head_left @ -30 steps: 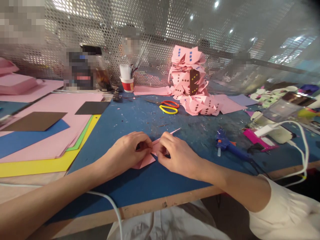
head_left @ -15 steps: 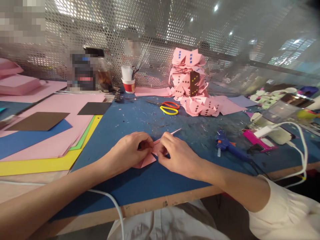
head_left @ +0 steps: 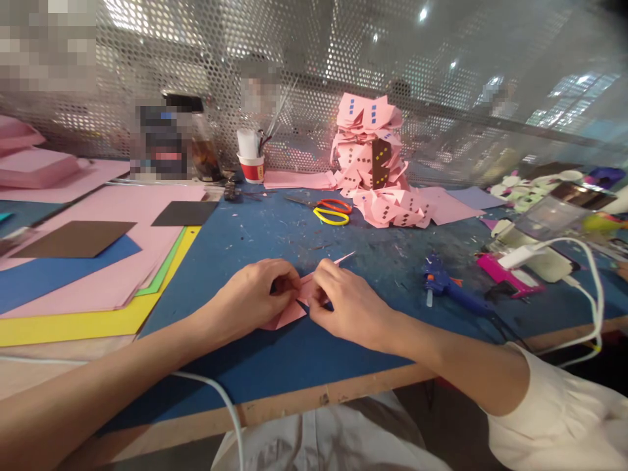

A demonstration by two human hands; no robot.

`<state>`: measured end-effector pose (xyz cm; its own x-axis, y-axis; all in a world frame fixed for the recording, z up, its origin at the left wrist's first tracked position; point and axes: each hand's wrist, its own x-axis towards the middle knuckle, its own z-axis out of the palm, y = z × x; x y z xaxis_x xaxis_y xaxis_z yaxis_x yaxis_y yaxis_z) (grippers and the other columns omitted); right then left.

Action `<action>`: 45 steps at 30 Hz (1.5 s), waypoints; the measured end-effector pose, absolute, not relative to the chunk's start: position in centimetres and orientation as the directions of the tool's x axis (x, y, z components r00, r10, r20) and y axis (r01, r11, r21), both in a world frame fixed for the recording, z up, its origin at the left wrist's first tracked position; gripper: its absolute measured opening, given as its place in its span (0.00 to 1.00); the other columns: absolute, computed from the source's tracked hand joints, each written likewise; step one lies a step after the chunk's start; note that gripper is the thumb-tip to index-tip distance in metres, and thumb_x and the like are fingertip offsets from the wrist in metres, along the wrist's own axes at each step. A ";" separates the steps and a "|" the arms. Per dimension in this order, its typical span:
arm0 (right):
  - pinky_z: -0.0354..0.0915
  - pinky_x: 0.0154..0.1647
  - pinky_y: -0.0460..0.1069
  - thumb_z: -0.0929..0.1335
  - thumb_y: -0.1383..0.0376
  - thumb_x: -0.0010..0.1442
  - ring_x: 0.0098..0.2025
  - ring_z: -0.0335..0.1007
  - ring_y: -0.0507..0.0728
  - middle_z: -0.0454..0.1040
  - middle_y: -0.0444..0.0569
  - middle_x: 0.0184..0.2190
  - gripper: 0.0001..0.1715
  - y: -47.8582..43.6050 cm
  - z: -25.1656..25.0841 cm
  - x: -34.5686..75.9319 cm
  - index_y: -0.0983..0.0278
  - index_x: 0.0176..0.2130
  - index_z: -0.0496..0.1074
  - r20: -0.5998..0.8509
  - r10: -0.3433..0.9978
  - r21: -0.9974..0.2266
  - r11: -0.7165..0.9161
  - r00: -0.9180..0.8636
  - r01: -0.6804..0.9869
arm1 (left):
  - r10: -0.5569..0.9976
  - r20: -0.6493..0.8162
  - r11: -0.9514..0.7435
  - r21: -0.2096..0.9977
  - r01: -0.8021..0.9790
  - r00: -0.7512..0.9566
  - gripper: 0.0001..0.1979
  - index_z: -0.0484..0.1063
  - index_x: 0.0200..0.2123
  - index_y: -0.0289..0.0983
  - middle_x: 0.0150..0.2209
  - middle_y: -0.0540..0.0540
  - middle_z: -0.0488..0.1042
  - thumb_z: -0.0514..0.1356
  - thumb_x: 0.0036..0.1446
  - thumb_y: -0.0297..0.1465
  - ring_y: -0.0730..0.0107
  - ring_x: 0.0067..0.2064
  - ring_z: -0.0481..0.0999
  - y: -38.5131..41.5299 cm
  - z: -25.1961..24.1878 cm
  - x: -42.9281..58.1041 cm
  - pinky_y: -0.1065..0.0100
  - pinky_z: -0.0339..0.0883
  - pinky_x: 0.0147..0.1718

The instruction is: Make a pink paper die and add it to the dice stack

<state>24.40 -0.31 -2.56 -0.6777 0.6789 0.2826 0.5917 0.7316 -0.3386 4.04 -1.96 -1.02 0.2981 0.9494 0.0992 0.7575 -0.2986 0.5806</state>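
Pink paper piece [head_left: 288,316] is lying on the near middle of the blue bench [head_left: 304,366]. The left hand [head_left: 252,297] and right hand [head_left: 348,302] are each closing a fingertip grip on it, seemingly pressing a fold. Any further creasing is calling for aligned edges.

The light is moderate and warm, from ceiling lamps [head_left: 423,13] that show as bright spots through the perforated metal screen [head_left: 441,98], which glares white at its upper left. The blue desk [head_left: 294,366] is evenly lit, and soft shadows lie under the left hand [head_left: 255,297], the right hand [head_left: 349,306] and the folded pink paper [head_left: 284,317]. The lens bends the edges, the far right smears, and patches at the back are pixelated
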 end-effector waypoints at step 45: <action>0.64 0.48 0.53 0.64 0.74 0.63 0.48 0.69 0.57 0.72 0.50 0.45 0.11 -0.2 -1.9 26.1 0.62 0.42 0.72 0.329 0.376 -0.040 0.922 -0.866 0.385 | 0.944 0.110 -0.314 0.587 0.746 0.311 0.07 0.75 0.35 0.39 0.31 0.51 0.76 0.57 0.56 0.30 0.70 0.33 0.74 -1.9 -1.5 3.7 0.71 0.63 0.33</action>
